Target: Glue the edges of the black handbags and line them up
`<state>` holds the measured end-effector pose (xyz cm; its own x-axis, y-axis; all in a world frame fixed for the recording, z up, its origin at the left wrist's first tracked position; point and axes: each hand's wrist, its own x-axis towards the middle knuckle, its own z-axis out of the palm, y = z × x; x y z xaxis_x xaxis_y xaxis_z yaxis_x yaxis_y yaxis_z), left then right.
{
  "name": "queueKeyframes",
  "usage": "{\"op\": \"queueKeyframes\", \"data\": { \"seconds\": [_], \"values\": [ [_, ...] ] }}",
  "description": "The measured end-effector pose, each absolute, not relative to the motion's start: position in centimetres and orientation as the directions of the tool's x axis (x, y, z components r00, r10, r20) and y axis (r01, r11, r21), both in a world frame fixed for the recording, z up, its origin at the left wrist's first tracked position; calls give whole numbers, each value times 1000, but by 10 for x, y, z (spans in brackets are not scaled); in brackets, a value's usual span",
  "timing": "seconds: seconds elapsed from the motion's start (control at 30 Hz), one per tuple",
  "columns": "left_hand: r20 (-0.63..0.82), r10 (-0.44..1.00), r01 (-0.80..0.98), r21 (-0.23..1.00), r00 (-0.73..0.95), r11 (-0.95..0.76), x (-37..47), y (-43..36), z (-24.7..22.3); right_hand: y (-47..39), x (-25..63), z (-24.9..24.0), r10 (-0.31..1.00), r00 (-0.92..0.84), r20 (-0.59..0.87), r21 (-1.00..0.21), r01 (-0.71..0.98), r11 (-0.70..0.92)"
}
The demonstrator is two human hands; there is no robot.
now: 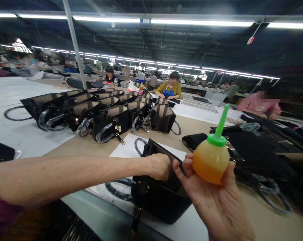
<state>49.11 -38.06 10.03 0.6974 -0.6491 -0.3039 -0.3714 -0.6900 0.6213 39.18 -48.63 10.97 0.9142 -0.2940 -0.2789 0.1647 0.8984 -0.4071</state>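
A black handbag [163, 201] with wrapped handles stands on white paper at the table's near edge. My left hand [159, 166] reaches into its open top, closed, with the fingertips hidden inside the bag. Held up in my right hand [211, 187] is a round squeeze bottle [211, 160] of orange liquid, its green nozzle pointing up. The little finger side of that hand is close to the bag's upper right edge.
Rows of black handbags [111, 122] stand beyond, left of centre. More black bags and pieces [256, 157] lie on the right. Several people work at tables farther back, one in a yellow top [176, 88]. A pole [74, 43] rises at the left.
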Motion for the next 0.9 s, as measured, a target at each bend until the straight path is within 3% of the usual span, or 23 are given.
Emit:
{"op": "queueKeyframes", "data": {
  "seconds": [0.13, 0.33, 0.43, 0.5, 0.6, 0.67, 0.8, 0.9],
  "values": [
    [-354, -509, -327, 461, 784, -825, 534, -331, 116, -488, 390, 120, -343, 860, -378, -410, 177, 895],
    [-475, -448, -95, 598, 758, -796, 570, -262, 81, -484, 393, 127, -351, 810, -470, -422, 144, 895],
    [-420, -409, -65, 629, 810, -775, 561, -256, 61, -485, 396, 125, -359, 809, -466, -433, 145, 889],
    [-273, -404, -151, 636, 873, -757, 546, -258, 64, -486, 397, 124, -355, 807, -472, -436, 136, 890],
    [101, -525, -478, 583, 845, -657, 515, -263, 97, -488, 399, 122, -349, 805, -481, -429, 131, 894],
    [179, -606, -572, 606, 775, -553, 498, -268, 124, -489, 400, 120, -343, 813, -471, -420, 135, 898],
    [120, -791, -662, 630, 600, -406, 489, -291, 145, -487, 399, 120, -341, 831, -440, -423, 143, 895],
    [-51, -896, -715, 583, 442, -386, 500, -320, 123, -484, 398, 124, -337, 831, -442, -422, 139, 896]
  ]
}}
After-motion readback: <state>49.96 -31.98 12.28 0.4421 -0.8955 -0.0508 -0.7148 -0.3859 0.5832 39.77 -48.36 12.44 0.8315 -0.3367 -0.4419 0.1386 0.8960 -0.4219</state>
